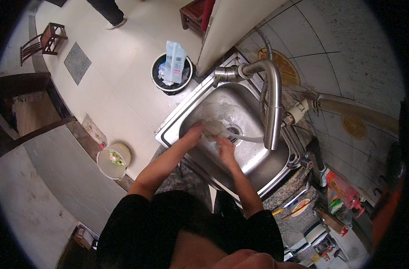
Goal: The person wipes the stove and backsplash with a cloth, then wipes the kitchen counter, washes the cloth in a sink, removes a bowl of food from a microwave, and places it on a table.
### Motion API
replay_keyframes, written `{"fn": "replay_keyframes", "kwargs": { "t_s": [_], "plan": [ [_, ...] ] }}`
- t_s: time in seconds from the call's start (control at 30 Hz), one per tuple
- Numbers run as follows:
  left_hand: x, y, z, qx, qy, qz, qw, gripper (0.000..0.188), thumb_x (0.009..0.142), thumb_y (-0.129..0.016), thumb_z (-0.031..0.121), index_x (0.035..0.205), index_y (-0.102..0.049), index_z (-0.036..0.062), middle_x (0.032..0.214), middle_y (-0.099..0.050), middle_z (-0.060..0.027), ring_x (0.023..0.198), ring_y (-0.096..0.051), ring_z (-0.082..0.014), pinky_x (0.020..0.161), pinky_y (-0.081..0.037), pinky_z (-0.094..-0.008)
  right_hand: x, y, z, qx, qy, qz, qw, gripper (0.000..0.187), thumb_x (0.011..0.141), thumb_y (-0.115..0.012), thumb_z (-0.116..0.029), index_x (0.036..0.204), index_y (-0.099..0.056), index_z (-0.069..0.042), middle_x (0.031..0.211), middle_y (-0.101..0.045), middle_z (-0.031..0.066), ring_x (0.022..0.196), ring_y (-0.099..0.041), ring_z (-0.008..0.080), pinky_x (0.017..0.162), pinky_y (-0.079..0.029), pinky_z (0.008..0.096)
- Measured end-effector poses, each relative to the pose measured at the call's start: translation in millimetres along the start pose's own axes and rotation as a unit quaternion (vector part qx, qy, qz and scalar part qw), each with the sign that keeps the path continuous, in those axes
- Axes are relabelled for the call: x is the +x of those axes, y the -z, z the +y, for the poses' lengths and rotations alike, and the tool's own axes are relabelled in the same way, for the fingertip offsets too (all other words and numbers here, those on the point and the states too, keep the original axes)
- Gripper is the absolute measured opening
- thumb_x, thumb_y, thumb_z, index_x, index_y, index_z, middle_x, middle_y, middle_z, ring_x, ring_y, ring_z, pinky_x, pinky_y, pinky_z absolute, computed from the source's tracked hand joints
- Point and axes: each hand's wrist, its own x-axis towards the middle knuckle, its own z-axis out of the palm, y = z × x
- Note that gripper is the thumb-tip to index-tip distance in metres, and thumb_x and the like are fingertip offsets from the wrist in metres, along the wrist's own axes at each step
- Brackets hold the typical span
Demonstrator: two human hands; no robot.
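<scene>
Beside a glossy cream floor (119, 96), a clear water stream (250, 138) enters a rectangular steel sink (265, 172) by the left hand (196, 133) and right hand (225, 147), fingers too blurred to tell spread or grip.

Cntr (287, 227), gry stone | s/s sink (262, 172) inset | yel-hdl tool (279, 210) | sm. oval item (302, 205)

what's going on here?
A person has both bare hands down in a steel sink, with water running from the tap toward them. Left hand and right hand are close together near the drain; blur and splash hide whether either holds anything.
</scene>
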Motion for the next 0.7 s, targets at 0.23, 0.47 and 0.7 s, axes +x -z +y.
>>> {"fn": "replay_keyframes", "kwargs": {
  "t_s": [0.23,0.47,0.7],
  "plan": [
    [-12,-8,35,-0.194,0.070,0.016,0.978,0.037,0.077,-0.051,0.018,0.113,-0.042,0.0118,0.096,-0.046,-0.0040,0.076,-0.048,-0.0162,0.075,-0.039,-0.0283,94,-72,-17,-0.059,0.119,0.105,0.986,0.030,0.069,-0.052,-0.026,0.095,-0.054,-0.012,0.096,-0.050,0.0100,0.091,-0.043,0.0286,0.073,-0.031,0.0430],
    [-23,-8,49,-0.168,0.078,0.066,0.981,0.041,0.080,-0.050,0.024,0.118,-0.039,0.0152,0.105,-0.042,0.0008,0.092,-0.039,-0.0197,0.082,-0.035,-0.0323,88,19,33,-0.093,-0.191,0.203,0.956,0.024,0.068,-0.054,-0.019,0.089,-0.052,-0.007,0.085,-0.050,0.0141,0.080,-0.046,0.0311,0.065,-0.034,0.0429],
    [-23,-9,55,-0.192,0.100,0.059,0.974,0.047,0.075,-0.054,0.024,0.118,-0.037,0.0147,0.109,-0.039,-0.0050,0.093,-0.037,-0.0222,0.078,-0.037,-0.0334,-82,-83,88,-0.260,-0.402,0.112,0.871,0.038,0.072,-0.051,-0.030,0.102,-0.046,-0.007,0.096,-0.048,0.0187,0.086,-0.047,0.0368,0.075,-0.036,0.0469]
  ]
}}
